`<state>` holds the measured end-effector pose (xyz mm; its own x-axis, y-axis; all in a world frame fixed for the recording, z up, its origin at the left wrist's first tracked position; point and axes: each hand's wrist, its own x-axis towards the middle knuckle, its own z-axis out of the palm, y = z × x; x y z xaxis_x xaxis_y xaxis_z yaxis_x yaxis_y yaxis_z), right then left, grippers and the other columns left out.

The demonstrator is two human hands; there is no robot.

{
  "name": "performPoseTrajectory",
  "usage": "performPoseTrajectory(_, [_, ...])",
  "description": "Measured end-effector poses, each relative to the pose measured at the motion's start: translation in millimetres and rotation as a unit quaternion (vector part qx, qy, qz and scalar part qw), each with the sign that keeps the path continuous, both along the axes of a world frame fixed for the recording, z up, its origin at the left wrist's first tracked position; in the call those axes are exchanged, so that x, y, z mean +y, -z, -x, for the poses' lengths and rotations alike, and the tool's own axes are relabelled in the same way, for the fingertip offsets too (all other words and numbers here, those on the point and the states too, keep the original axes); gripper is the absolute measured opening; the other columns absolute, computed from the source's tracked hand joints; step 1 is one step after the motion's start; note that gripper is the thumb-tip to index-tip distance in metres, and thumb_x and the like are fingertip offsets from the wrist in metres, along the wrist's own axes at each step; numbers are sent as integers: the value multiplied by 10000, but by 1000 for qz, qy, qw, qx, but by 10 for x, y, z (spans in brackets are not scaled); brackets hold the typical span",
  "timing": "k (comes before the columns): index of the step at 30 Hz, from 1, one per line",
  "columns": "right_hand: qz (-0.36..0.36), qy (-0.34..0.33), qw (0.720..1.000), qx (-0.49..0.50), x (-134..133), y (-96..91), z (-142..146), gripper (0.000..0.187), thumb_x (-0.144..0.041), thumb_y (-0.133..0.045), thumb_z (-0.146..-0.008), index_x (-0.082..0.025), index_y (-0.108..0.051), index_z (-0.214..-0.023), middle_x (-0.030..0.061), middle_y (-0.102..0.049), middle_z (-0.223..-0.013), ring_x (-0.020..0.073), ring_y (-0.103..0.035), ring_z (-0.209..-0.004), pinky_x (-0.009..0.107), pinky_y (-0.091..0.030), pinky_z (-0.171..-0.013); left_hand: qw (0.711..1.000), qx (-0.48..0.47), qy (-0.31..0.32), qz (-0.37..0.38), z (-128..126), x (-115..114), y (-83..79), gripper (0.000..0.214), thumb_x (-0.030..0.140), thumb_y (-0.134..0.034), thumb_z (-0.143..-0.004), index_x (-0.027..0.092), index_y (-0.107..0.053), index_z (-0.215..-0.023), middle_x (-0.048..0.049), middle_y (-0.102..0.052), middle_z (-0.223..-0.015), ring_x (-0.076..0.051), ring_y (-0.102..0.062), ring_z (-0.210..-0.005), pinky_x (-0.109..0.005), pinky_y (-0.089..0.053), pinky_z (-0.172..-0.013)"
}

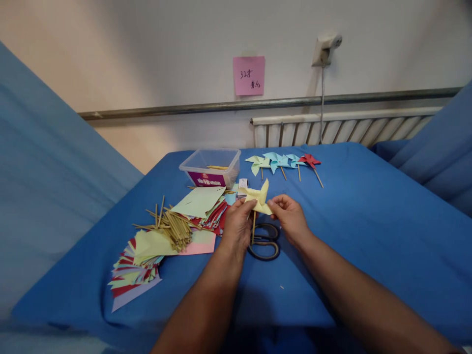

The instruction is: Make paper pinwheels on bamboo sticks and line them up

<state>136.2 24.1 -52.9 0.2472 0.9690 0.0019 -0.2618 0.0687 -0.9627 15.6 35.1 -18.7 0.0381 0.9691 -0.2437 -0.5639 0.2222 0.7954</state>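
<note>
Forearms are framing a pinwheel.
Left hand is pinching near its middle, right hand a blade, ideally lightly.

matt paper pinwheel, smooth plastic tub

Dim, soft light shades the wall unevenly, and the edges look stretched.

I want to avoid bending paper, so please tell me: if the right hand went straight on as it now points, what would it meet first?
The yellow paper pinwheel, which the right hand seems to touch at its edge; the left hand probably comes next, though depth is unclear.
</note>
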Motion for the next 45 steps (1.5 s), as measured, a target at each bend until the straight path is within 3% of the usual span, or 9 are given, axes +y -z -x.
performPoseTrajectory(3, [-40, 15, 998, -47, -16, 37, 16, 387, -512, -762, -680, -212, -598, -861, -3, -664, -745, 159, -620, -653, 289, -507, -607, 1000, -1, -7, 4, 3, -10, -13, 245, 109, -792, -567, 134, -655, -769, 6, -678, -658, -116, -622, -582, -223, -467, -605])
performPoseTrajectory(7, [-87, 3, 977, -196, -44, 101, 45, 537, -419, -828, -634, -223, -569, -1061, 62, -714, -1034, 234, -677, -929, 374, -529, -814, 1000, 9, 5, 0, 0, -12, -11, 282, 130, -801, -565, 118, -668, -813, -16, -695, -692, -128, -636, -609, -226, -465, -620])
performPoseTrajectory(11, [-79, -3, 960, -269, -45, 141, 26, 304, -444, -704, -782, -234, -606, -980, 33, -730, -922, 222, -683, -795, 358, -519, -727, 999, 29, 2, -22, -1, 2, 23, 285, 145, -819, -532, 115, -673, -775, -26, -698, -698, -149, -654, -655, -243, -478, -676])
performPoseTrajectory(17, [-100, -8, 955, -278, -34, 129, -10, 234, -457, -655, -830, -228, -650, -879, 26, -710, -841, 214, -665, -764, 343, -511, -721, 999, 44, 6, -1, 13, 18, 42, 256, 164, -802, -553, 134, -667, -769, -14, -690, -682, -114, -608, -583, -220, -458, -604])
performPoseTrajectory(22, [-84, -3, 981, -175, -40, 70, 30, 396, -458, -754, -734, -211, -636, -1020, 66, -723, -1024, 232, -672, -915, 370, -523, -829, 998, 67, -2, -16, 11, 23, 59, 264, 199, -816, -525, 141, -660, -731, -3, -670, -653, -116, -592, -579, -224, -464, -603])
performPoseTrajectory(29, [-29, -30, 998, 36, -32, -7, 31, 359, -455, -793, -680, -194, -684, -901, 26, -748, -885, 199, -680, -782, 334, -527, -750, 975, 207, 23, -77, -50, -42, 67, 205, 245, -822, -564, 145, -690, -685, 16, -636, -609, -88, -527, -535, -195, -412, -538])
performPoseTrajectory(33, [1, -20, 995, 96, -24, -24, 5, 356, -419, -824, -651, -180, -712, -891, 22, -756, -858, 176, -673, -714, 316, -519, -711, 986, 138, 81, -42, -41, -68, 22, 226, 252, -827, -602, 132, -697, -743, -10, -658, -645, -95, -556, -544, -189, -437, -518])
performPoseTrajectory(38, [-1, -21, 992, 123, -12, -12, -13, 382, -411, -840, -650, -171, -727, -924, 36, -762, -897, 176, -682, -734, 315, -525, -737, 993, 33, 107, 25, -9, -40, -36, 233, 293, -738, -766, 121, -722, -923, -68, -720, -834, -132, -630, -631, -228, -533, -531])
performPoseTrajectory(45, [-10, -33, 991, 130, -14, -4, -15, 358, -392, -839, -660, -168, -728, -915, 39, -762, -906, 173, -680, -745, 308, -522, -742, 990, -1, 137, 22, 1, -24, 4, 173, 217, -784, -743, 89, -711, -833, -38, -671, -700, -95, -600, -561, -188, -521, -523])
